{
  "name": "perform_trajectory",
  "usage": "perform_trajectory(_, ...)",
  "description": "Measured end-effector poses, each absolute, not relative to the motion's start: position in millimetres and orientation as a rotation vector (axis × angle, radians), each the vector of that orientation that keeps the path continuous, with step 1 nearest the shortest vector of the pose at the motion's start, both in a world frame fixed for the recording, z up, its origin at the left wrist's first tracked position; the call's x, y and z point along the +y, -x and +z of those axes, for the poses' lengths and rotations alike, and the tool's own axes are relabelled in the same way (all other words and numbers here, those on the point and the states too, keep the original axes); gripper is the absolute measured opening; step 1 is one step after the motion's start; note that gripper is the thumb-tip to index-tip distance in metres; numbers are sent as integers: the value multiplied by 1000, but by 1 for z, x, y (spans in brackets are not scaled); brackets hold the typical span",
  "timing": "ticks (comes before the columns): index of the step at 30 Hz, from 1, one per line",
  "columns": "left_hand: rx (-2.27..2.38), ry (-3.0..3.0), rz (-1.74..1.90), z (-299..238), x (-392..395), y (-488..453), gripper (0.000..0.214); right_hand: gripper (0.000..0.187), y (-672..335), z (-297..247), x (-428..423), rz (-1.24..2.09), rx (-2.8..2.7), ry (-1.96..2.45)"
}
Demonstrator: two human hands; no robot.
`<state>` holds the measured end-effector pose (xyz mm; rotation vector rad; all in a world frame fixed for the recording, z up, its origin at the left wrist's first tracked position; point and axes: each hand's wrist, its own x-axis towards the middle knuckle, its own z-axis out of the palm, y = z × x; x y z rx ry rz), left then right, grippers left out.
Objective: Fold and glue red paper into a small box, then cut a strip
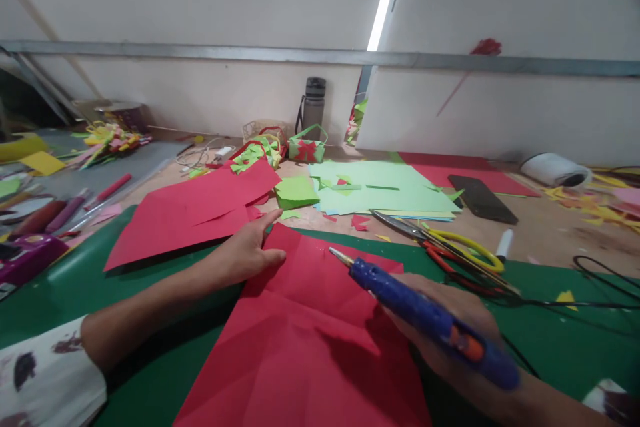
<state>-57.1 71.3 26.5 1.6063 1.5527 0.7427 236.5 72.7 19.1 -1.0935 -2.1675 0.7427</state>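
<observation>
With your right hand clamped on the glue gun and your left hand spread flat on the red paper, the tip could burn those nearby fingers.

The red sheet runs off the bottom edge, so its near end is unseen. The glue gun covers most of the right hand, hiding its fingers, and the gun's rear end is blurred. The left sleeve is cut by the corner. A purple object at the left edge is cropped and unclear. The red scissors lie partly under the yellow scissors.
</observation>
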Motion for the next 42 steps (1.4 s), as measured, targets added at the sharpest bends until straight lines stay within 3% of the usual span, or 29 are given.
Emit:
perform_trajectory(2,1590,-1663,744,25,72,57,72,14,-238,32,76,958,-2053,1152)
perform_trajectory(8,1716,-1782,752,23,71,49,70,32,-233,48,79,1919,-1353,1146)
perform_trajectory(13,1716,-1706,704,25,72,53,74,28,-220,33,75,2177,-1148,1079)
perform_trajectory(23,1638,-1436,580,38,58,70,74,24,-225,18,77,2245,-1094,936)
perform_trajectory(31,1605,-1445,782,32,55,51,45,24,-224,18,77,2227,-1103,936)
perform_trajectory(42,1405,-1370,762,39,63,27,36,34,-224,21,76,2271,-1053,1043)
